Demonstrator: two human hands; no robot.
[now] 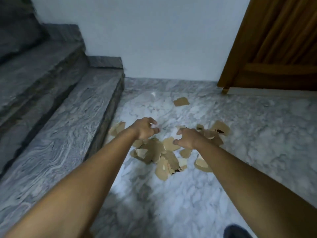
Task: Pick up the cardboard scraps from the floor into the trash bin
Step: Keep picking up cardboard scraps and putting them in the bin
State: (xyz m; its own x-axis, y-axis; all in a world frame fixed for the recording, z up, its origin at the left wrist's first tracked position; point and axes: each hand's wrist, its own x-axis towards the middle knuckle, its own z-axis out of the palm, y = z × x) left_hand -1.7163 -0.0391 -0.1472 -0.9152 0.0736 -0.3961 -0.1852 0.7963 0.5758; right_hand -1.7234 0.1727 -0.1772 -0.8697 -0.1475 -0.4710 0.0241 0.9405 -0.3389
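Several torn brown cardboard scraps (161, 153) lie in a loose pile on the marble floor (257, 143). One scrap (181, 101) lies apart, farther back toward the wall. More scraps (217, 131) sit to the right, and a few (117, 128) rest against the bottom step. My left hand (145, 128) hovers over the pile's left side, fingers spread and curled, holding nothing. My right hand (187, 139) hovers over the pile's right side, fingers apart, also holding nothing. No trash bin is in view.
Grey marble stairs (68, 114) rise on the left, close to the pile. A white wall (154, 40) stands behind. A wooden door (277, 48) is at the back right. A dark shoe tip (237, 231) shows at the bottom right.
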